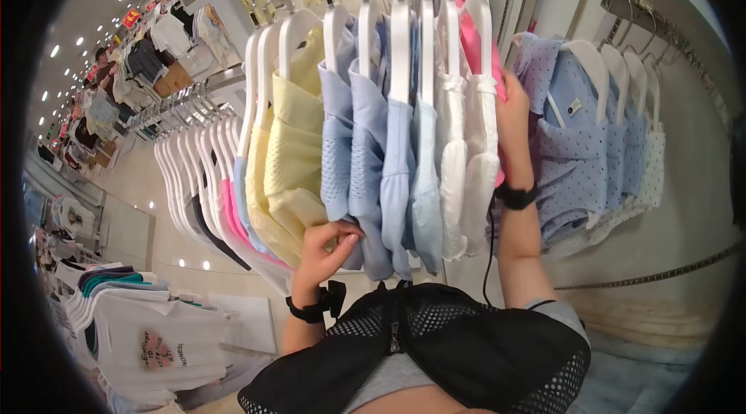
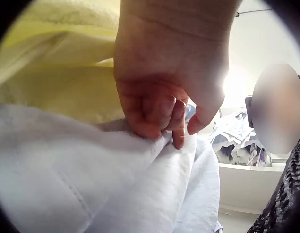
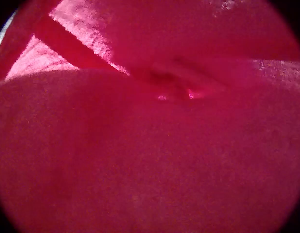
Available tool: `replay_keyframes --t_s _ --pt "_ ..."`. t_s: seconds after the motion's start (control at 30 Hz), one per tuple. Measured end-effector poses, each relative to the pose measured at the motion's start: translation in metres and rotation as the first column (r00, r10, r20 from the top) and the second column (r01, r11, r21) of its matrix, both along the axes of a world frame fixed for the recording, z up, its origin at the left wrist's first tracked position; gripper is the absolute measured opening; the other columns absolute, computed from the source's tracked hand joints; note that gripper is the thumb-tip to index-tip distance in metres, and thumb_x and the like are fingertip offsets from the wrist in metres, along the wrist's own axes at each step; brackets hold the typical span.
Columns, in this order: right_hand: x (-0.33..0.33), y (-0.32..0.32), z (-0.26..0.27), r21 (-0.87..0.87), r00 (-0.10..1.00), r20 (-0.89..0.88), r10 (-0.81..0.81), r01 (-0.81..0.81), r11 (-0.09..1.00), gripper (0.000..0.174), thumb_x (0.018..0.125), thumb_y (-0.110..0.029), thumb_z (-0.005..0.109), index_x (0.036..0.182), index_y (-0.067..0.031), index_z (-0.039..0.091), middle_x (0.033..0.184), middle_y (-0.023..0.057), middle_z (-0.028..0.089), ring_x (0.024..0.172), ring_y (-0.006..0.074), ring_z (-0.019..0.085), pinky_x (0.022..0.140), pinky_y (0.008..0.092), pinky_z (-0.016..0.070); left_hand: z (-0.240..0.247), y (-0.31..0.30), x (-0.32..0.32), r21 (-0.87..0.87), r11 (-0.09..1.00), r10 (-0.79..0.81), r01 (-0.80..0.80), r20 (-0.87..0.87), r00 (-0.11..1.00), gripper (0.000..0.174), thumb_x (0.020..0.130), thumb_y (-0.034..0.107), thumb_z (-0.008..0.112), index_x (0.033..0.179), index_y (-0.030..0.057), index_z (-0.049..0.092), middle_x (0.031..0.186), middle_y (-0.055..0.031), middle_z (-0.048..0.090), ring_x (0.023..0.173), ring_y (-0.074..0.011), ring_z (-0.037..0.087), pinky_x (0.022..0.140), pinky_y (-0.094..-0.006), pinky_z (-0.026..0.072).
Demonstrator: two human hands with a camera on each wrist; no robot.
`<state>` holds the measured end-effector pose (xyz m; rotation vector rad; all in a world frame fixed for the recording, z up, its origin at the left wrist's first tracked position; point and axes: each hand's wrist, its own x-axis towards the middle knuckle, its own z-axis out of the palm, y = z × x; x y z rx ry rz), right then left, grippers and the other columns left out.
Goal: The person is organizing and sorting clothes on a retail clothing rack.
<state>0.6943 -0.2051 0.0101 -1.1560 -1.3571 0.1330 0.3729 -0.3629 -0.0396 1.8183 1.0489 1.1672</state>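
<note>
Blue tops (image 1: 373, 150) hang at centre frame; my left hand (image 1: 326, 247) pinches their lower hem. My right hand (image 1: 513, 111) sits behind the pink top (image 1: 472, 41), upper right, its fingers hidden and its grip not determinable. Recommendation: part the garments gently and keep the hangers (image 1: 400, 33) level.

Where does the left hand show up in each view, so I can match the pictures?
Head: the left hand is low and centre, pinching the hem of a blue shirt.
Left wrist: upper centre, fingers curled on that pale fabric.
Right wrist: not in it; pink cloth fills the picture.
Shared landmark: the yellow shirt, just left of the hand in both.
</note>
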Motion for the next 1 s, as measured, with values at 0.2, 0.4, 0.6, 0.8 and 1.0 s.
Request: replay_keyframes --t_s 0.2,0.4,0.6,0.8,1.0 --pt "-0.014 -0.060 -0.040 -0.075 0.998 -0.058 0.007 -0.011 0.997 0.030 0.080 -0.009 0.060 0.108 0.0039 0.056 0.090 0.0227 0.065 0.086 0.0316 0.066 0.074 0.0355 0.0485 -0.020 0.008 -0.031 -0.157 0.987 0.017 -0.013 0.023 1.000 0.012 0.085 0.009 0.061 0.086 -0.0021 0.065 0.072 -0.0031 0.061 0.062 -0.0080 0.050 0.058 -0.0230 0.0405" --pt "-0.006 -0.139 -0.070 -0.249 0.996 -0.060 -0.064 0.048 0.967 0.032 0.079 -0.007 0.063 0.108 0.0036 0.055 0.087 0.0170 0.067 0.078 0.0213 0.066 0.070 0.0299 0.0479 -0.022 0.030 -0.041 -0.399 0.904 -0.191 0.154 -0.055 0.980 0.022 0.089 0.020 0.059 0.084 0.0004 0.067 0.064 0.0011 0.059 0.061 -0.0077 0.054 0.059 -0.0220 0.0420" --pt "-0.015 -0.227 -0.091 -0.224 0.981 0.026 -0.193 0.194 0.955 0.031 0.073 0.000 0.064 0.103 0.0015 0.059 0.075 0.0110 0.062 0.065 0.0173 0.059 0.064 0.0286 0.0463 -0.048 0.063 -0.018 -0.407 0.873 -0.290 0.269 0.011 0.957 0.018 0.082 0.015 0.060 0.085 0.0009 0.070 0.080 -0.0060 0.071 0.077 -0.0150 0.066 0.073 -0.0284 0.0499" --pt "-0.021 -0.306 -0.107 -0.285 0.944 0.035 -0.329 0.325 0.902 0.027 0.067 0.004 0.061 0.094 0.0019 0.062 0.075 0.0118 0.061 0.064 0.0161 0.058 0.063 0.0260 0.0452 -0.032 0.072 0.005 -0.277 0.937 -0.234 0.210 -0.056 0.971 0.024 0.084 0.011 0.049 0.082 -0.0012 0.070 0.080 -0.0087 0.070 0.080 -0.0162 0.066 0.075 -0.0278 0.0488" --pt "-0.016 -0.343 -0.096 -0.194 0.898 0.089 -0.431 0.440 0.877 0.027 0.063 0.004 0.061 0.090 0.0012 0.063 0.069 0.0103 0.058 0.060 0.0197 0.054 0.060 0.0275 0.0440 -0.052 0.073 0.010 -0.265 0.893 -0.360 0.362 0.058 0.931 0.037 0.091 0.011 0.039 0.072 -0.0081 0.064 0.071 -0.0123 0.068 0.065 -0.0181 0.063 0.068 -0.0279 0.0488"
